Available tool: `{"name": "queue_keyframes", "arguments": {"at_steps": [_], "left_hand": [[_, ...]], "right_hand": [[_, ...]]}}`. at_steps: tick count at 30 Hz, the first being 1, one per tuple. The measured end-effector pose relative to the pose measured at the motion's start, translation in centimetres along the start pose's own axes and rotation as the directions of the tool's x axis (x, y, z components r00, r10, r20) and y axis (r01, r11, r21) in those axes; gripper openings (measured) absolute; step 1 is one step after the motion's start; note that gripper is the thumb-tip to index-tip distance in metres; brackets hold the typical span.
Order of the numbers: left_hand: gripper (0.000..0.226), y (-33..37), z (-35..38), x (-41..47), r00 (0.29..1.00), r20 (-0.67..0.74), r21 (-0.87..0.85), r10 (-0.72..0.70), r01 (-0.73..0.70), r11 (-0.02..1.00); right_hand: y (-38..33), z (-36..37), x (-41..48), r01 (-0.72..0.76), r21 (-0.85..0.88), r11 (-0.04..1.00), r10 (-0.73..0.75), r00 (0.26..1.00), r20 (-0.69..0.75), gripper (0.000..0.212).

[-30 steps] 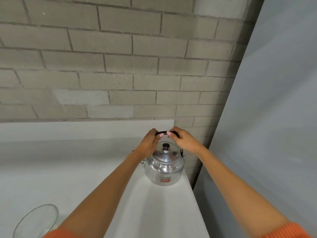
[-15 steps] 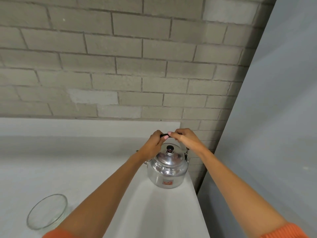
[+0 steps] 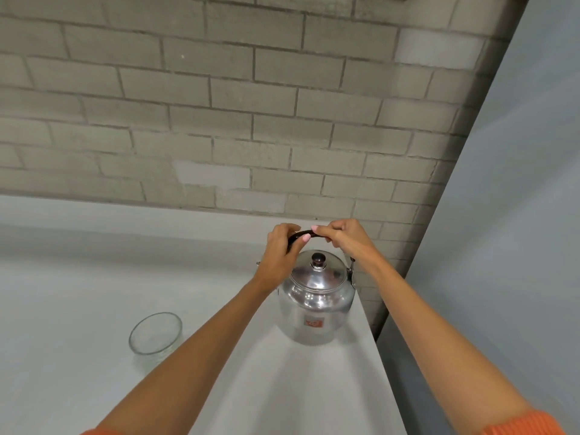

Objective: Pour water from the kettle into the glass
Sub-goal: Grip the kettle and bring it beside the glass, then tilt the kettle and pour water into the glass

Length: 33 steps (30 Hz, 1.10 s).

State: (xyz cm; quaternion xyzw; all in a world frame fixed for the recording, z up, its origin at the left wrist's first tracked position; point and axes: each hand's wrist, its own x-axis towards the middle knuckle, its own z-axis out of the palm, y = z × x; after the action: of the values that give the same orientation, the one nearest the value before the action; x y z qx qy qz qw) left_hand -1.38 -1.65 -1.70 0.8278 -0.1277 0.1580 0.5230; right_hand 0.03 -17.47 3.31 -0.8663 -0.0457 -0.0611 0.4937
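Steel kettle stands on the worktop; I see left hand and right hand both closed on its black handle. Glass lies well apart, down-left, nearer my left arm, so I judge the carry runs that way.

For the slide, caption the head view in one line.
Both hands, left and right, grip the black handle of a steel kettle standing on a white counter, glass alongside.
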Motion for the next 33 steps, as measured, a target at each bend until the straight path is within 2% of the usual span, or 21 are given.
{"name": "queue_keyframes", "arguments": {"at_steps": [5,7,9,11,14,17,20,22,24,27,33], "left_hand": [[0.081,-0.9,-1.5,-6.1,0.975,-0.195,0.065,-0.104,0.119,0.991],[0.104,-0.7,-2.1,-8.6,0.953,-0.246,0.054,-0.179,0.198,0.979],[0.111,-0.5,-2.2,-10.6,0.921,-0.270,0.020,-0.281,0.297,0.955],[0.114,-0.4,-2.1,-12.3,0.887,-0.265,-0.011,-0.379,0.390,0.921],[0.109,-0.2,-2.4,-14.3,0.818,-0.249,-0.147,-0.519,0.498,0.855],[0.109,-0.1,-3.2,-15.3,0.714,-0.168,-0.308,-0.680,0.617,0.724],[0.106,-0.3,-4.3,-16.3,0.615,-0.020,-0.384,-0.788,0.723,0.574],[0.102,-0.6,-5.0,-17.0,0.622,0.084,-0.426,-0.779,0.729,0.536],[0.093,-1.0,-5.6,-17.6,0.664,0.145,-0.463,-0.734,0.701,0.542],[0.082,-0.9,-6.3,-17.9,0.696,0.170,-0.474,-0.697,0.678,0.561],[0.070,-0.9,-7.1,-18.0,0.698,0.215,-0.472,-0.683,0.687,0.553]], "right_hand": [[-1.0,2.1,-2.7,-0.017,0.003,1.000,0.017,1.000,-0.024,0.042],[-1.6,3.2,-4.1,-0.022,0.003,1.000,0.022,0.999,-0.032,0.042],[-2.1,4.1,-5.2,-0.023,0.013,1.000,0.024,0.999,-0.033,0.042],[-2.7,5.1,-6.3,-0.025,0.015,1.000,0.026,0.999,-0.028,0.043],[-3.8,6.3,-7.6,-0.030,-0.005,1.000,0.030,0.999,-0.016,0.043],[-4.5,7.2,-8.6,-0.038,0.015,0.999,0.038,0.999,-0.001,0.044],[-5.4,8.1,-9.5,-0.028,0.008,1.000,0.028,0.999,0.022,0.046],[-6.0,8.7,-9.9,-0.018,-0.012,1.000,0.019,0.999,0.039,0.046],[-6.6,9.3,-10.2,-0.013,-0.034,0.999,0.014,0.999,0.052,0.045],[-7.6,9.8,-10.4,-0.008,-0.069,0.998,0.013,0.998,0.068,0.045],[-9.5,10.4,-10.1,0.025,-0.181,0.983,-0.003,0.993,0.121,0.041]]}}
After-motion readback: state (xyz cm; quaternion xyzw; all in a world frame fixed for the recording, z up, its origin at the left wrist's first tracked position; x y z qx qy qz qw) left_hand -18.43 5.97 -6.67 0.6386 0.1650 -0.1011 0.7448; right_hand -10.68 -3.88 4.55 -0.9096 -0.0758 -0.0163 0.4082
